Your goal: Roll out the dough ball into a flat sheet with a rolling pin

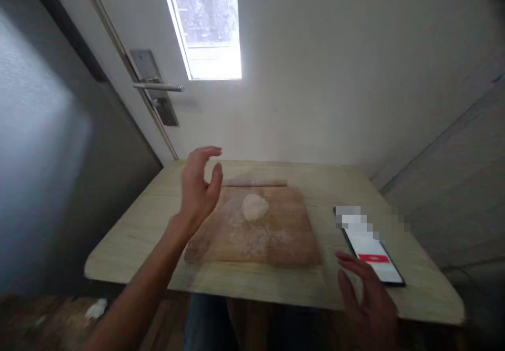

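A pale lump of dough (254,207) rests on a wooden cutting board (284,209) dusted with flour. Raised over the board's left edge is my left hand (200,182), its thumb and fingers curved apart with nothing between them. My right hand (366,298) hovers by the table's front right, fingers apart and holding nothing. It is close to the lower left side of a phone (373,256) that lies face up with its screen lit. Behind the dough, a thin rolling pin (254,183) seems to lie along the board's back edge, though it is blurred.
The board sits on a light wooden table (134,235) with rounded front corners. Behind the table stands a white door (300,77) with a metal handle (158,86) and a bright window pane (209,19). A crumpled white scrap (96,309) lies on the floor at lower left.
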